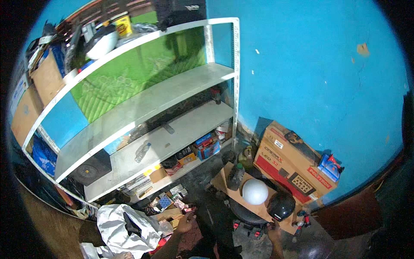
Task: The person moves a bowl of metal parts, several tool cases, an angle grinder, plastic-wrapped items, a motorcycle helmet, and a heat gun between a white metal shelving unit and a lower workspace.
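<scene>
At the lower middle, my left hand [186, 223] is over a pile of small cartons [165, 202], close to a red and white packet [181, 205]. Whether its fingers grip anything is unclear. My right hand [274, 228] is by the front edge of a cardboard sheet [255, 212], just below a glossy black helmet [280, 207]. Its hold on the sheet or helmet cannot be made out. Beside the helmet on the cardboard sits a white ball-shaped object [255, 191], with a dark bottle with a green cap [237, 176] farther left.
A white metal shelf rack [152, 90] stands ahead, with a black speaker [90, 168] and a clear plastic bottle [142, 152] on it. A large television carton [291, 162] leans at the blue wall [310, 81]. Crumpled silver sheeting [126, 228] lies at lower left, a black toolbox [248, 229] below the cardboard.
</scene>
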### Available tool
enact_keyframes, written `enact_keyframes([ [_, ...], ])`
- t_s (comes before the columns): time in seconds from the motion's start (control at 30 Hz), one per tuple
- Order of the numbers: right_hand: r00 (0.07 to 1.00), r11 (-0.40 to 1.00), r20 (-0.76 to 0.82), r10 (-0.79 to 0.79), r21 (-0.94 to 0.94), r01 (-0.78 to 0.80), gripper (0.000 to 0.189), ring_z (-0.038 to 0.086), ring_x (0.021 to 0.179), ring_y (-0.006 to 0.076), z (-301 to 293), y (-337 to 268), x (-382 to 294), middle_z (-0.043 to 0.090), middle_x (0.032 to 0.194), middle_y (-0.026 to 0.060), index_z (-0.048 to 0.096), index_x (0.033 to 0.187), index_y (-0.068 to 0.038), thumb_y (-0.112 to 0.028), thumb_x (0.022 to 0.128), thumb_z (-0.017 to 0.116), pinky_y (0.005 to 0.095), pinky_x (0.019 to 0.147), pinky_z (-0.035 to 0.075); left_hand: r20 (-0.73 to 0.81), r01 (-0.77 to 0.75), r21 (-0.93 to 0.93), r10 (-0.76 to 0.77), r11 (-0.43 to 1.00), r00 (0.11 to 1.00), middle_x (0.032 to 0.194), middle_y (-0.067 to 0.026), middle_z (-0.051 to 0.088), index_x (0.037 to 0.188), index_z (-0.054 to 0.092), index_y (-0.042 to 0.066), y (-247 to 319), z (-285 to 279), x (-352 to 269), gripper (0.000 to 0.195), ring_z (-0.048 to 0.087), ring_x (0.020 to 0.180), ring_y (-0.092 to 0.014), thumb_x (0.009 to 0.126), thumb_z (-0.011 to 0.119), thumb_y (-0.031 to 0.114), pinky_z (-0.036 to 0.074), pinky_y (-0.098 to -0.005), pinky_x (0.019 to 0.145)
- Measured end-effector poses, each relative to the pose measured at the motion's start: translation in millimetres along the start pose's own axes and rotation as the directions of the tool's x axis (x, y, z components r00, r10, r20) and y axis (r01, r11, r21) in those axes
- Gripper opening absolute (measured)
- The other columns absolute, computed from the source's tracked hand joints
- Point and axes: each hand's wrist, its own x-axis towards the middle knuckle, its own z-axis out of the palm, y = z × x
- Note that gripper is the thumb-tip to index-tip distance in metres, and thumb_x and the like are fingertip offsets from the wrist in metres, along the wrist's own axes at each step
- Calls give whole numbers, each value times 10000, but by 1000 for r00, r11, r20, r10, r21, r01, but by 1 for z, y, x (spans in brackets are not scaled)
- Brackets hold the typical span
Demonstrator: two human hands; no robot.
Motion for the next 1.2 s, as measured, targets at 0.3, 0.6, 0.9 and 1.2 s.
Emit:
enact_keyframes([
  [0.3,974,949,29,-224,236,211,308,663,767,120,55,-170,49,710,929,73,632,1260,15,-138,992,630,257,610,504,-410,-123,109,157,986,899,1168,-182,706,1298,610,23,29,-146,-11,376,703,1038,-270,983,666,221,553,-388,852],
  [0.6,868,859,181,-463,335,388,288,679,803,155,137,-326,100,700,983,106,637,1240,7,-155,1002,627,309,651,540,-571,68,92,-4,993,821,1232,-209,683,1316,613,34,8,-221,-2,392,672,1131,-321,958,662,187,527,-400,954],
  [0.9,904,873,65,-423,295,387,329,651,956,180,115,-416,124,700,1053,97,658,1246,5,-211,997,657,339,847,532,-568,-107,-172,-10,979,823,1222,-166,697,1323,624,26,9,-245,31,372,679,1041,-205,973,651,148,524,-351,905],
  [1.2,908,827,-165,-385,375,419,289,631,1016,169,112,-440,210,702,1078,102,673,1195,51,-166,1010,625,320,923,486,-584,-162,-2,130,987,801,1199,-172,698,1276,627,-26,-26,-244,103,323,640,1120,-232,978,624,99,490,-358,978],
])
